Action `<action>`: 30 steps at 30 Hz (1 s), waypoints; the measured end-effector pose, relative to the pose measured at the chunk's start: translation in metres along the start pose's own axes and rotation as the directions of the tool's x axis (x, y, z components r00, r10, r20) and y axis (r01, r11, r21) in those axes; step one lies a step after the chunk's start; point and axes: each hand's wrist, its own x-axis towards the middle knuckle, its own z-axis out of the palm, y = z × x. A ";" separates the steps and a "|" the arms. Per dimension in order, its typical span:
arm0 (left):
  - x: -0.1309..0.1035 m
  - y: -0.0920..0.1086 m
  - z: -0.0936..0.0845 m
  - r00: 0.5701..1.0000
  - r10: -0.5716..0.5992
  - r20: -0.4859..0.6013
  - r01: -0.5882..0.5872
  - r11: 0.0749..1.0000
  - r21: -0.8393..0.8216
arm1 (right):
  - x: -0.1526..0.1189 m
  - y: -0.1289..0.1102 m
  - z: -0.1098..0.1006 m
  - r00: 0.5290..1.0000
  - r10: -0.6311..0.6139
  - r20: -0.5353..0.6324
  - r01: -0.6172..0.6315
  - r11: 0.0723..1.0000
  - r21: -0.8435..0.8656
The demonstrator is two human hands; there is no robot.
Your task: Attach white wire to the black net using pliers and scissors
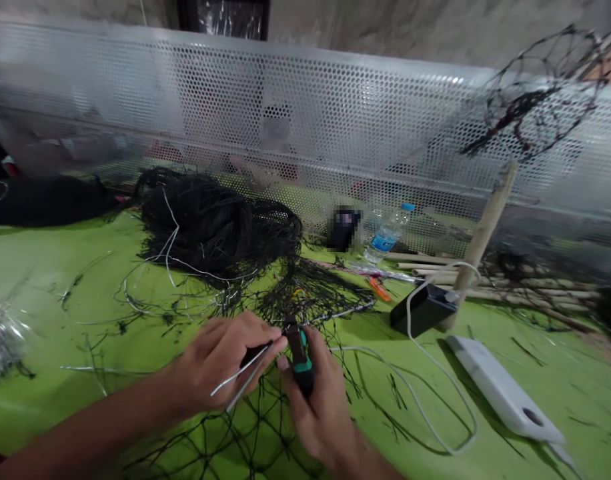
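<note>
My left hand (223,360) is closed in a pinch on silvery wire (238,375), whose loose ends stick out below the fingers. Wrapped in my right hand (325,403) are pliers (300,363) with black and teal handles. Their jaws meet the wire right at my left fingertips; whether they are fully closed cannot be made out. Black knotted netting (250,427) spreads beneath and between both hands. Just beyond the pliers, the netting gathers into a bunch (305,287) along a wire-wrapped edge.
A heap of black strands (200,220) with loose wire lies behind my hands. To the right are a water bottle (385,233), an orange tool (379,289), a black box (423,309) bearing a wooden post (490,220), bamboo sticks, and a white power bank (503,387) with a cable. Perforated metal panel (325,113) stands behind.
</note>
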 end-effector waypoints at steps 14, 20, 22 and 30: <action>0.015 -0.012 -0.007 0.999 0.009 0.039 -0.006 0.997 -0.074 | 0.012 -0.045 -0.065 0.940 0.183 0.288 -0.219 0.971 0.097; 0.025 -0.006 -0.004 0.994 0.104 0.014 -0.099 0.976 -0.195 | 0.023 -0.003 -0.087 0.959 0.018 0.283 -0.026 0.999 0.025; 0.027 0.000 -0.007 0.995 0.095 -0.043 -0.101 0.983 -0.155 | 0.023 0.017 -0.085 0.968 -0.040 0.248 0.031 0.999 0.042; 0.041 -0.020 -0.006 0.946 0.291 -0.145 -0.278 0.955 0.101 | 0.009 0.003 -0.083 0.997 -0.024 0.067 -0.004 0.923 0.384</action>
